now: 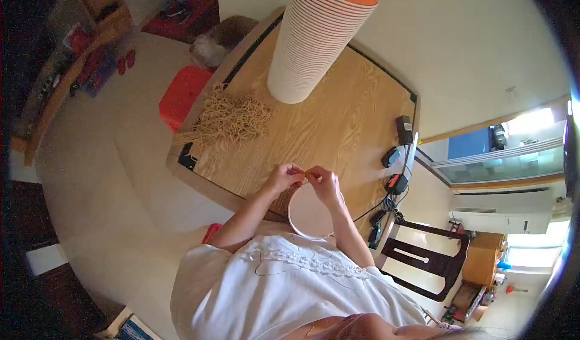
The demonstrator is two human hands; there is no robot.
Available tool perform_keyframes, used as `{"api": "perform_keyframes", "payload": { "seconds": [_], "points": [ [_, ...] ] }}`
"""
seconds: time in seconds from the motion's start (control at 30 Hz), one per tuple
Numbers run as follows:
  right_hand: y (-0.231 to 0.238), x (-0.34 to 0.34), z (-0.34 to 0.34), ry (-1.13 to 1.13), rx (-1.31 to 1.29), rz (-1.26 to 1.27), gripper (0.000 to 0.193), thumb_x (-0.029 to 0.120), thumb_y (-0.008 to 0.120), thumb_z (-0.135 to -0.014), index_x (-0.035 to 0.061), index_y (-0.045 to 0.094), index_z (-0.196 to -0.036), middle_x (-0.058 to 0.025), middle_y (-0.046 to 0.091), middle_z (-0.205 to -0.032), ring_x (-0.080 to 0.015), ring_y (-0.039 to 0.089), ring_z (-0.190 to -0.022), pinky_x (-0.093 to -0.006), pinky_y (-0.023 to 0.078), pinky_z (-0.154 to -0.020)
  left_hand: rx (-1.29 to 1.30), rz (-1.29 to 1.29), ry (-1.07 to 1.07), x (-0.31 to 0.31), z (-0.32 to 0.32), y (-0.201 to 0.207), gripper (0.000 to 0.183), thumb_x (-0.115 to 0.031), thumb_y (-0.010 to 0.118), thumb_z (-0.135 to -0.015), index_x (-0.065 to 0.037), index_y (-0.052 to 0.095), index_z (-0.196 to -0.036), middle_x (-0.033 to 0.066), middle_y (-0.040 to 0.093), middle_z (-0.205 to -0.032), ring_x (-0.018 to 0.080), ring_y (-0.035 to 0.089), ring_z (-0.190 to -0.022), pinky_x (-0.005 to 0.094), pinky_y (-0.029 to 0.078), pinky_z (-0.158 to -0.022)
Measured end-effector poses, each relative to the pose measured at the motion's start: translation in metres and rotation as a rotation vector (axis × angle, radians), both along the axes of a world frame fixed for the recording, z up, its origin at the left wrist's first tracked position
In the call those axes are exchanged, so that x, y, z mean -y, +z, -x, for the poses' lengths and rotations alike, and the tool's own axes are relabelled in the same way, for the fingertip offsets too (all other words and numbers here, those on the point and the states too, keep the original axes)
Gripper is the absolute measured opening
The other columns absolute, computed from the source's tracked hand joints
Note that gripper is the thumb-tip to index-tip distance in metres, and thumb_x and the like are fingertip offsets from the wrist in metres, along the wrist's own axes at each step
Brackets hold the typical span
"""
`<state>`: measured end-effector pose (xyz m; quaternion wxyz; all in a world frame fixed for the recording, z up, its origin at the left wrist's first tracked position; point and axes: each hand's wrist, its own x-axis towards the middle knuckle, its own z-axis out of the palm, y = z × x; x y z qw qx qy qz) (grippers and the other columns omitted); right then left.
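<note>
A white paper cup [309, 214] is sitting at the near edge of the wooden bench [338, 122], its open mouth facing up toward the camera, just in front of the person's white shirt [290, 285]. Both hands are hovering over the cup's far rim. The left hand [284, 175] and the right hand [323, 180] are meeting fingertip to fingertip, and the fingers of each are pinching narrowly together on something thin between them; it is too small to tell what it is. The right hand is overlapping the cup's rim, while the left is lying just beside it.

Farther out on the bench, a loose heap of tan strings [232, 117] is spreading toward the left edge. Beyond it, a tall stack of nested paper cups [317, 44] is rising toward the camera, white-sided with an orange top. Along the right edge of the bench, several small black devices with cables [396, 158] are lying. On the floor to the left, a red stool [181, 95] is standing just beside the bench.
</note>
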<state>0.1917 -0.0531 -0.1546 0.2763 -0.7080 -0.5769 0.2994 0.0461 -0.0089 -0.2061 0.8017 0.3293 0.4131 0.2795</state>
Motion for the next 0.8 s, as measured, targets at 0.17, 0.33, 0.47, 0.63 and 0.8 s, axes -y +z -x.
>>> {"api": "perform_keyframes", "payload": {
  "seconds": [0.17, 0.33, 0.47, 0.63, 0.8],
  "points": [
    [-0.001, -0.001, -0.002, 0.023, 0.047, 0.029, 0.011, 0.012, 0.062, -0.078, 0.0026, 0.065, -0.084, -0.0117, 0.064, -0.077, -0.0188, 0.062, -0.071, -0.0305, 0.049, -0.063, -0.044, -0.112, -0.044, 0.001, 0.002, -0.006, 0.013, -0.005, 0.063, -0.078, 0.000, 0.058, -0.089, 0.0040, 0.059, -0.069, 0.0108, 0.055, -0.058, 0.0236, 0.045, -0.051],
    [0.016, -0.006, 0.005, 0.095, -0.152, -0.027, 0.008, 0.007, 0.062, -0.077, 0.0023, 0.063, -0.083, -0.0101, 0.063, -0.079, -0.0188, 0.061, -0.072, -0.0306, 0.049, -0.064, 0.057, -0.015, -0.001, 0.001, 0.005, -0.009, 0.008, -0.007, 0.061, -0.079, -0.001, 0.062, -0.085, 0.0028, 0.059, -0.069, 0.0096, 0.054, -0.057, 0.0231, 0.043, -0.049],
    [-0.001, -0.010, -0.005, 0.128, -0.109, -0.012, 0.009, 0.007, 0.063, -0.076, 0.0020, 0.062, -0.083, -0.0087, 0.063, -0.078, -0.0183, 0.060, -0.071, -0.0301, 0.048, -0.064, 0.112, 0.088, -0.035, -0.004, 0.007, -0.007, 0.009, -0.011, 0.060, -0.082, -0.002, 0.063, -0.083, 0.0034, 0.061, -0.071, 0.0098, 0.055, -0.058, 0.0229, 0.044, -0.050],
    [0.000, -0.011, -0.004, 0.130, -0.080, -0.012, 0.008, 0.006, 0.062, -0.076, 0.0028, 0.063, -0.084, -0.0080, 0.063, -0.078, -0.0185, 0.060, -0.071, -0.0303, 0.047, -0.063, 0.046, -0.081, -0.001, 0.001, 0.009, -0.002, 0.023, -0.025, 0.064, -0.081, -0.004, 0.065, -0.086, 0.0036, 0.062, -0.073, 0.0105, 0.056, -0.059, 0.0219, 0.045, -0.052],
    [0.004, -0.011, -0.003, 0.150, -0.066, -0.063, 0.008, 0.006, 0.061, -0.077, 0.0039, 0.063, -0.084, -0.0087, 0.062, -0.077, -0.0210, 0.059, -0.070, -0.0308, 0.047, -0.063, -0.031, -0.081, -0.038, 0.000, 0.012, 0.003, 0.013, -0.013, 0.061, -0.083, -0.001, 0.064, -0.085, 0.0040, 0.063, -0.073, 0.0105, 0.057, -0.060, 0.0233, 0.047, -0.056]
  ]
}}
